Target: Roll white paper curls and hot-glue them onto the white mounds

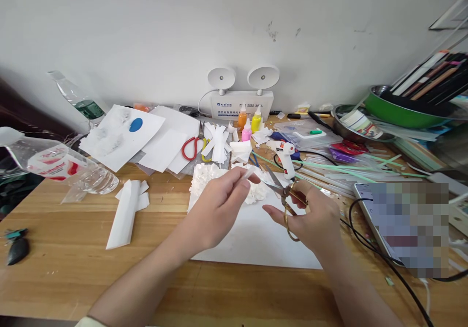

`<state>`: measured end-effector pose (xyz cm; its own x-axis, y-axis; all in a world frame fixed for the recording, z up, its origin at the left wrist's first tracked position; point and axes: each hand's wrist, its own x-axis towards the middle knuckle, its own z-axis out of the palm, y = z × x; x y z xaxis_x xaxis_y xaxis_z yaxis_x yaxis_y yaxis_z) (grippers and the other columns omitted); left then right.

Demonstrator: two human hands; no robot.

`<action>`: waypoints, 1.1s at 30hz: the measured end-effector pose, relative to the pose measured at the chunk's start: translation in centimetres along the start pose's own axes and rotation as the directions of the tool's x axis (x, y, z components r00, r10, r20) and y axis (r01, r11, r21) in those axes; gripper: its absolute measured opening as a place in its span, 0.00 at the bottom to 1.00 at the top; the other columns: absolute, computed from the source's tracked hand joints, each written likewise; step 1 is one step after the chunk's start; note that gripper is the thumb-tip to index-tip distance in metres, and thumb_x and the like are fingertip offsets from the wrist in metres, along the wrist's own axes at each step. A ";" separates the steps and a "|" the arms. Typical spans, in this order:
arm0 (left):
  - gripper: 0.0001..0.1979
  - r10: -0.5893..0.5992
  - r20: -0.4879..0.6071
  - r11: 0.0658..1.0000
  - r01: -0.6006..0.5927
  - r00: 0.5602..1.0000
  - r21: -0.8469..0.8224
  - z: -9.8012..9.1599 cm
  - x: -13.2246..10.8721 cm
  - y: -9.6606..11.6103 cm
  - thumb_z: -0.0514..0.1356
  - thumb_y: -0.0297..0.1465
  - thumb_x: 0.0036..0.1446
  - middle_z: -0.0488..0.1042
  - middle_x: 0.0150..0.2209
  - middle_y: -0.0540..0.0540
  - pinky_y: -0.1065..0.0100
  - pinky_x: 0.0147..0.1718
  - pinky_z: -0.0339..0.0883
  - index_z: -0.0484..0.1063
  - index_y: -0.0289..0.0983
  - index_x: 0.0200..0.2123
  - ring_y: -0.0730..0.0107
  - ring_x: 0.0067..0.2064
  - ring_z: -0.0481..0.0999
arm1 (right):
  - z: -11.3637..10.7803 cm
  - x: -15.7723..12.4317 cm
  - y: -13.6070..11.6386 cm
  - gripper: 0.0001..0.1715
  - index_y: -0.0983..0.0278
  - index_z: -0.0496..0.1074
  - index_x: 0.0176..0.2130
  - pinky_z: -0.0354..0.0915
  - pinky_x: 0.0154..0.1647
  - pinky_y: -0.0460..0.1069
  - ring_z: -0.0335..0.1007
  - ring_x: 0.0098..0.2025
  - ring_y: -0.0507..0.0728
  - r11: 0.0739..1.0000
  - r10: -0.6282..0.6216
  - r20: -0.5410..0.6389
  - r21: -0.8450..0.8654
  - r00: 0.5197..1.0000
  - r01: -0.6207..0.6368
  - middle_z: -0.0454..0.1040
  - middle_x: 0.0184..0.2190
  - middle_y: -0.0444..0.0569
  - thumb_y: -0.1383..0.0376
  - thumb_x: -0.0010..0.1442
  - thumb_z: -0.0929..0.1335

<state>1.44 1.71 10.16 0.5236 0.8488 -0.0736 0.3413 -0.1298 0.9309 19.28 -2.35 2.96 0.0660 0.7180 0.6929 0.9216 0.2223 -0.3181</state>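
Note:
Between its thumb and fingers, my left hand (223, 205) pinches a small strip of white paper (248, 173). My right hand (314, 215) is closed on a pair of scissors (284, 191) with gold-coloured handles, whose parted blades point toward the strip. Below both hands lies a sheet of white paper (252, 241). White crumpled paper pieces (208, 178) sit along its far edge, partly hidden behind my left hand. A white glue gun (285, 157) stands just beyond the scissors.
Left are a water bottle (66, 163), folded white paper (124, 215) and paper sheets (120, 137). Red-and-yellow-handled scissors (193, 146) and paint bottles (246, 131) lie farther back. Right are a phone (365, 210), black cable (387, 259), glue sticks (329, 173) and a green bowl (398, 107).

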 end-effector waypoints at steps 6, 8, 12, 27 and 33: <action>0.14 -0.031 0.023 0.997 0.032 0.999 -0.066 0.5 0.2 -0.3 0.57 0.39 0.51 0.43 0.18 0.57 0.75 0.17 0.41 0.67 0.38 0.39 0.79 0.20 0.44 | 0.7 -0.6 0.2 0.22 0.65 0.63 0.28 0.57 0.21 0.45 0.60 0.20 0.50 0.997 -0.060 -0.027 -0.052 0.998 0.058 0.64 0.19 0.43 0.51 0.43 0.70; 0.14 -0.026 -0.028 0.999 0.025 0.999 -0.038 0.8 0.3 -0.5 0.59 0.40 0.49 0.43 0.17 0.58 0.75 0.17 0.40 0.68 0.37 0.36 0.80 0.19 0.44 | 0.8 -0.7 0.0 0.20 0.65 0.64 0.28 0.57 0.22 0.45 0.61 0.22 0.51 0.996 -0.071 -0.026 -0.064 0.997 0.069 0.64 0.20 0.43 0.53 0.43 0.70; 0.13 -0.031 -0.093 1.000 0.030 0.995 -0.007 1.3 0.8 -1.0 0.58 0.40 0.50 0.45 0.16 0.58 0.75 0.17 0.40 0.70 0.35 0.29 0.80 0.19 0.44 | 0.8 -0.6 -0.4 0.18 0.64 0.64 0.27 0.56 0.23 0.45 0.61 0.23 0.51 0.992 -0.090 -0.032 -0.091 0.995 0.087 0.64 0.19 0.43 0.53 0.46 0.69; 0.09 0.080 -0.610 0.996 -0.033 0.788 0.088 -5.1 1.6 -1.4 0.55 0.29 0.49 0.53 0.13 0.55 0.74 0.15 0.44 0.68 0.35 0.19 0.80 0.16 0.51 | 0.7 0.3 3.0 0.16 0.64 0.68 0.28 0.55 0.24 0.46 0.60 0.22 0.52 0.956 0.242 -0.105 -0.141 0.965 -0.256 0.66 0.20 0.44 0.53 0.47 0.68; 0.06 0.198 -0.787 0.977 -0.055 0.585 0.205 -8.4 0.7 -1.0 0.63 0.33 0.44 0.48 0.14 0.57 0.73 0.17 0.45 0.72 0.37 0.27 0.80 0.17 0.48 | 0.2 0.9 9.5 0.16 0.65 0.70 0.30 0.55 0.28 0.50 0.65 0.27 0.59 0.709 0.656 0.037 -0.371 0.754 -0.599 0.70 0.22 0.50 0.56 0.49 0.64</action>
<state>-5.09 6.73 12.16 -0.2402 0.8737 0.4231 0.4647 -0.2791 0.8403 28.06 0.51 0.40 0.6406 0.7112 0.2896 0.7560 -0.5178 -0.4005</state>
